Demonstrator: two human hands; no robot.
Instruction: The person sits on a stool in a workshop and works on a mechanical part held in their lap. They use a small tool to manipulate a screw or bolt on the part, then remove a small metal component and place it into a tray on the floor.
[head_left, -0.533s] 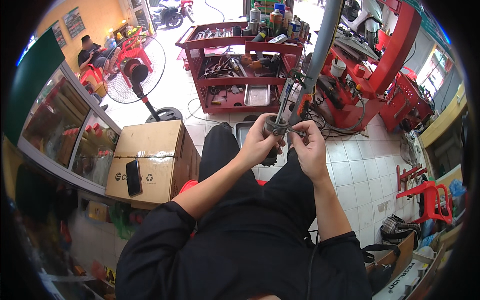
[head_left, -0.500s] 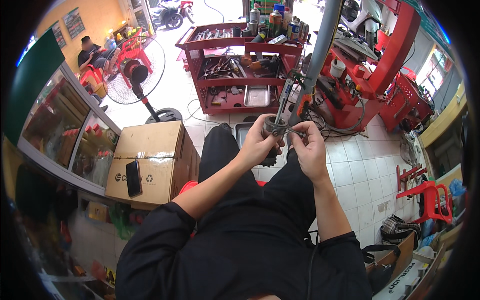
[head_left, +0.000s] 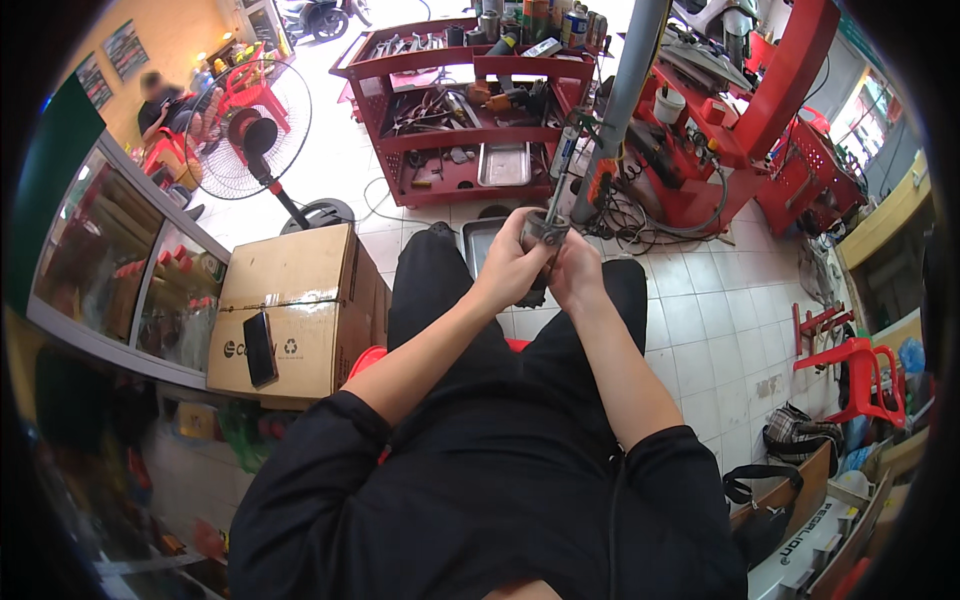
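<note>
My left hand (head_left: 508,268) is closed round a dark grey metal part (head_left: 545,232) with a round, ring-like top, held over the floor between my knees. Against its lower right side, my right hand (head_left: 577,270) is closed too, its fingertips mostly hidden behind the part. A thin metal rod (head_left: 553,205) stands up at the ring, slanting away from me; whether it is fixed to the part, I cannot tell. The black lower end (head_left: 534,297) of the part shows beneath my hands.
Ahead stands a red tool trolley (head_left: 470,137) bearing tools and cans. A grey post (head_left: 622,120) rises beside it. At left are a cardboard box (head_left: 285,270) with a phone (head_left: 261,350) on it, and a fan (head_left: 250,135). A metal tray (head_left: 480,236) lies beyond my hands. Someone (head_left: 165,110) sits far left.
My right hand has shifted in from the part's right side to its lower side, its fingers now curled behind it. The part has tilted slightly. The view has shifted a little.
</note>
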